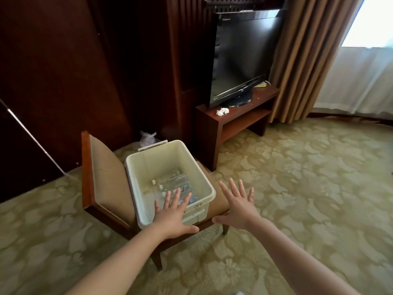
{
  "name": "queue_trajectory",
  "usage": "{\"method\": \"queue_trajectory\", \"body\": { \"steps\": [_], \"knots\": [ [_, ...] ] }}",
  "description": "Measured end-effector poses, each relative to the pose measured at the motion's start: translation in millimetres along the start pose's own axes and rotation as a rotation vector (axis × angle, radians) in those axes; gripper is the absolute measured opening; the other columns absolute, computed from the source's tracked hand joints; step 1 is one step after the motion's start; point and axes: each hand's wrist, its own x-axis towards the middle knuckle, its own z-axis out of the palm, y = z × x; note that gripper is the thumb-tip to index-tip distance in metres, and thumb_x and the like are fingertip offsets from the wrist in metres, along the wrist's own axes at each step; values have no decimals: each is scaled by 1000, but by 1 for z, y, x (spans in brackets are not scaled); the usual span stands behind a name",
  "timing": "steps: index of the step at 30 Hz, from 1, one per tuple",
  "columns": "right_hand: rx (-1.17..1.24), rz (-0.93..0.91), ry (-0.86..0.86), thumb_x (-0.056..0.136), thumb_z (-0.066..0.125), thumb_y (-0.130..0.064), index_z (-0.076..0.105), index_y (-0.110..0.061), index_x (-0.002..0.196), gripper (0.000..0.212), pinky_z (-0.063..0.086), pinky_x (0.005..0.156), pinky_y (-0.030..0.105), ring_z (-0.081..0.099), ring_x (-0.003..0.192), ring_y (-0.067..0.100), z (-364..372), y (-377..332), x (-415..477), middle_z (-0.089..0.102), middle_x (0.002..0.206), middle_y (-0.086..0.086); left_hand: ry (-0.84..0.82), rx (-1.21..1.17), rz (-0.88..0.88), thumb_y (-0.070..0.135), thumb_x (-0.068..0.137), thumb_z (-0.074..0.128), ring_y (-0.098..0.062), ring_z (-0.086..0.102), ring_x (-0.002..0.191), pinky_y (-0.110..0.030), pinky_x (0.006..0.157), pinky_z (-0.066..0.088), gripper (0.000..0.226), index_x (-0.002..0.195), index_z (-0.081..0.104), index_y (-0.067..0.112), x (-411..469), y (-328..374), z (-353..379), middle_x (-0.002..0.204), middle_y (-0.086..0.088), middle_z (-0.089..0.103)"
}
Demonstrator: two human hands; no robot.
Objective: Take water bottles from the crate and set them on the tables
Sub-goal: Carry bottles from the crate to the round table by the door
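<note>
A cream plastic crate (146, 167) stands on the seat of a wooden chair (102, 173). Several clear water bottles (172, 184) with white caps lie on their sides at its bottom. My left hand (174, 216) is spread flat over the crate's near rim, fingers apart, holding nothing. My right hand (238, 204) hovers open just right of the crate, above the seat's front corner, also with nothing in it. Part of the bottles is hidden behind my left fingers.
A low wooden TV table (229, 116) stands behind and right of the chair, carrying a black television (240, 56) and a crumpled white tissue (222, 111). Dark wood panelling fills the left. A plastic bag (147, 138) lies behind the crate. Curtains (308, 60) hang at right; patterned carpet spreads around.
</note>
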Motion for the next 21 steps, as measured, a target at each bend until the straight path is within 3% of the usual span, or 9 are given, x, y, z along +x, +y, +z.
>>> {"method": "queue_trajectory", "body": {
  "steps": [13,21],
  "knots": [
    [-145,-368,-184,76,67,-69,-15,-39,154,117,-17,116,62,-31,147,29,-54,49,216,-24,164,1,21,-401,-418,90,64,45,-27,-31,145,-61,117,-12,119,150,-22,43,131,18,-26,154,4,-40],
    [-222,-617,-277,76,67,-68,-11,-38,156,116,-17,116,61,-29,148,29,-74,47,301,-21,164,0,108,-605,-672,81,76,52,-27,-28,147,-60,117,-10,112,152,-19,40,168,42,-35,159,2,-31]
  ]
}}
